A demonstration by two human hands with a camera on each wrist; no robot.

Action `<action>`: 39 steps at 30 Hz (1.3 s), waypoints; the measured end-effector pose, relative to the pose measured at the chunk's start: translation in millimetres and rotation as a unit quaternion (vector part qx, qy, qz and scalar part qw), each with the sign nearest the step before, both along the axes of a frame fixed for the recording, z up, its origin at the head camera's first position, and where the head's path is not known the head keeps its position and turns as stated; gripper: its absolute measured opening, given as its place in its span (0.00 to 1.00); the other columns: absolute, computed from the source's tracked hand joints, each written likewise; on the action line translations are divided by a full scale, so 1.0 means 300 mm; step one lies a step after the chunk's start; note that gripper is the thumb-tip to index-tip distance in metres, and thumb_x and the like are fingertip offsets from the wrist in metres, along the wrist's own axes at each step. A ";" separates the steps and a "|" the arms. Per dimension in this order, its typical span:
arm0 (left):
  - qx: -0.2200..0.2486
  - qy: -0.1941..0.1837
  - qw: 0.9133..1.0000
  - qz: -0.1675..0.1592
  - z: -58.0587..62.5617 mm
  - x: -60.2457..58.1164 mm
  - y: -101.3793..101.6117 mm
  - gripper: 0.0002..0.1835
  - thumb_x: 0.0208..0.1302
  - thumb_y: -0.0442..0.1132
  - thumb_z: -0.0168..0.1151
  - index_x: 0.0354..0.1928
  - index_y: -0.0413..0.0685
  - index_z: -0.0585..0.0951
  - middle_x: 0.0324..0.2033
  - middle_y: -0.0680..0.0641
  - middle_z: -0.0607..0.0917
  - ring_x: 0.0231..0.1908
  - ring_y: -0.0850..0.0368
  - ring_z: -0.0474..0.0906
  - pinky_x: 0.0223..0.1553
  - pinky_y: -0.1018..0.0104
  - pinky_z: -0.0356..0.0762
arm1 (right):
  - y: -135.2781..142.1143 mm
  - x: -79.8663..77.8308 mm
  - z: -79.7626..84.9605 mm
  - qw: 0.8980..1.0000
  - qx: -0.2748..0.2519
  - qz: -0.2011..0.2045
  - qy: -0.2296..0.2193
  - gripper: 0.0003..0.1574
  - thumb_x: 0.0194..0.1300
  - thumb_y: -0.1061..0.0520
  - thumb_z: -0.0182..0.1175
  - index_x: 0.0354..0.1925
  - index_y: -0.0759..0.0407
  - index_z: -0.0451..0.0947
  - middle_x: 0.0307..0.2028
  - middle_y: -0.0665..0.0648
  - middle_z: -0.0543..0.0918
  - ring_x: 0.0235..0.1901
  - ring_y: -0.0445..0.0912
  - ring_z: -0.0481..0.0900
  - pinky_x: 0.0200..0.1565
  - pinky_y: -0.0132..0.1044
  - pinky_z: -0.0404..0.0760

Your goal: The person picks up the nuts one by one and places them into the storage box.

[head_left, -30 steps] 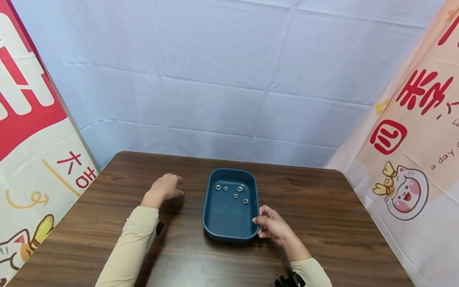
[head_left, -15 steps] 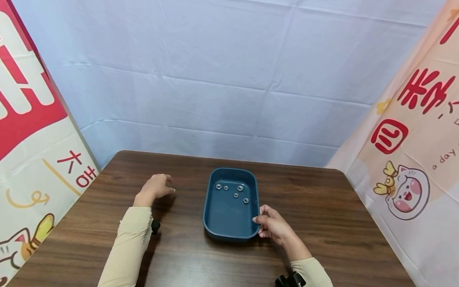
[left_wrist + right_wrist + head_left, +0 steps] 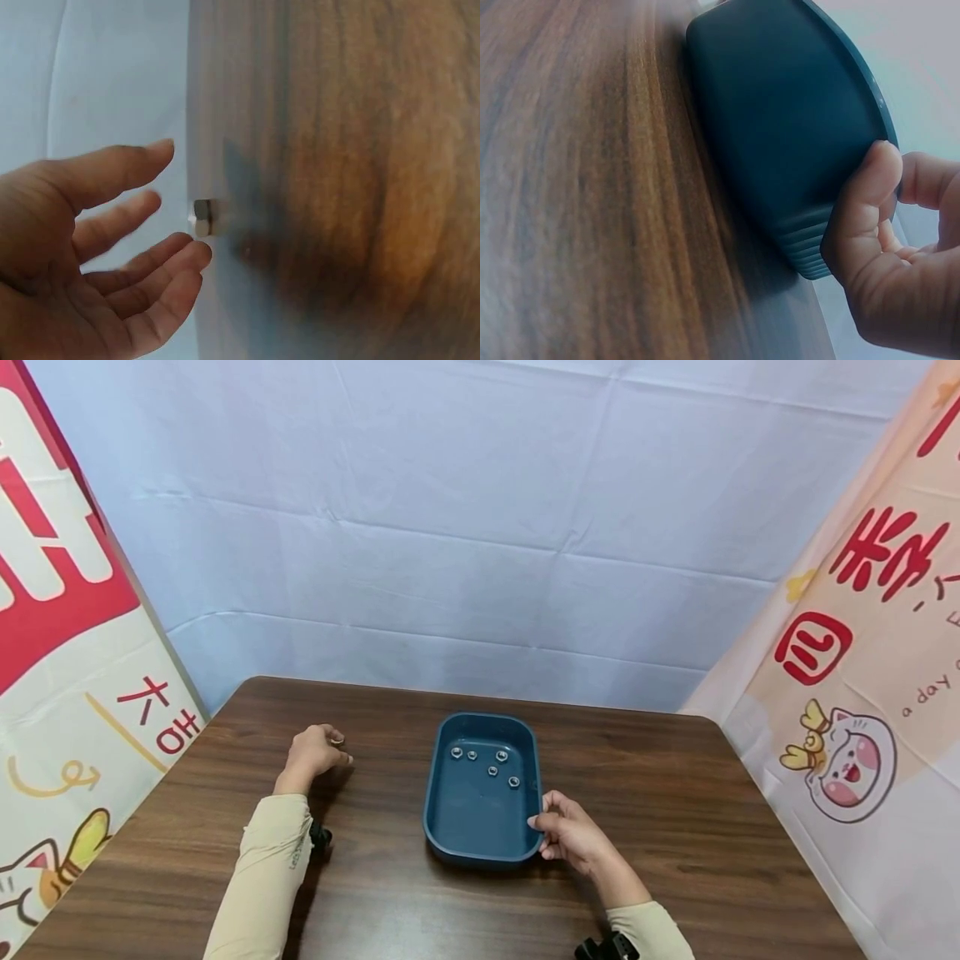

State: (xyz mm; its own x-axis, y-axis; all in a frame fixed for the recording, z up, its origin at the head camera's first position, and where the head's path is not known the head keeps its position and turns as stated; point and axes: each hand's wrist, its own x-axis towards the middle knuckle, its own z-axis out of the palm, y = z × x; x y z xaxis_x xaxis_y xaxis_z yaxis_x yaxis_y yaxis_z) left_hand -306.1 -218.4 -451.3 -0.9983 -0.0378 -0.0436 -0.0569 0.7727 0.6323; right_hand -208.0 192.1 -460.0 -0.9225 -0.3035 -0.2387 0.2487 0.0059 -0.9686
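A dark blue plastic tray (image 3: 480,827) lies on the table with several metal hex nuts (image 3: 502,756) scattered over its far half. My right hand (image 3: 572,835) pinches the tray's right rim near the front corner. The right wrist view shows the thumb and fingers on either side of that wall (image 3: 780,112). Left of the tray, my left hand (image 3: 313,753) hovers low over the table. Its thumb and fingers (image 3: 120,166) are spread apart with nothing held. Just beyond the fingertips, a single hex nut (image 3: 202,217) sits on the wood; the head view does not clearly show it.
The brown wood-grain table (image 3: 675,810) extends around the tray on all sides. A pale cloth backdrop (image 3: 450,527) hangs behind its far edge. Printed banners stand at the left (image 3: 75,693) and right (image 3: 847,635).
My left hand has moved left, away from the tray, and its fingers have drawn slightly closer together. The right hand and the tray have stayed in place.
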 end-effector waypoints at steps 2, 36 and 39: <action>0.020 -0.004 1.000 0.017 -0.011 -0.004 -0.006 0.25 0.49 0.37 0.71 0.49 0.35 0.77 0.45 0.34 0.79 0.47 0.35 0.71 0.47 0.45 0.70 | 0.000 0.000 -0.002 1.000 -0.001 0.000 0.000 0.13 0.57 0.67 0.56 0.34 0.62 0.60 0.16 0.55 0.71 0.13 0.40 0.72 0.17 0.29 0.74; 0.181 -0.054 0.982 -0.006 -0.118 -0.098 -0.148 0.32 0.55 0.42 0.69 0.61 0.39 0.72 0.51 0.34 0.76 0.47 0.43 0.74 0.46 0.53 0.73 | -0.005 0.001 0.009 1.000 -0.002 -0.003 -0.003 0.13 0.57 0.67 0.56 0.35 0.62 0.60 0.15 0.55 0.70 0.13 0.39 0.71 0.17 0.29 0.74; 0.242 -0.063 0.968 -0.006 -0.129 -0.106 -0.152 0.32 0.55 0.40 0.69 0.60 0.36 0.72 0.49 0.35 0.77 0.43 0.48 0.78 0.42 0.58 0.77 | -0.005 0.000 0.009 1.000 -0.001 -0.006 -0.005 0.13 0.57 0.67 0.56 0.35 0.62 0.60 0.15 0.55 0.70 0.13 0.39 0.71 0.17 0.29 0.74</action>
State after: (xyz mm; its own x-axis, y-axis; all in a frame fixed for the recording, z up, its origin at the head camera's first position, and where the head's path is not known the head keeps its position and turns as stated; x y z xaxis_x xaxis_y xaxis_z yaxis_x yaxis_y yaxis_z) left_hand -337.8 -263.9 -490.0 -0.9842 0.0281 -0.1751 -0.1506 0.3893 0.9087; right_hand -208.0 190.7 -457.3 -0.9234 -0.2932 -0.2479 0.2591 0.0006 -0.9659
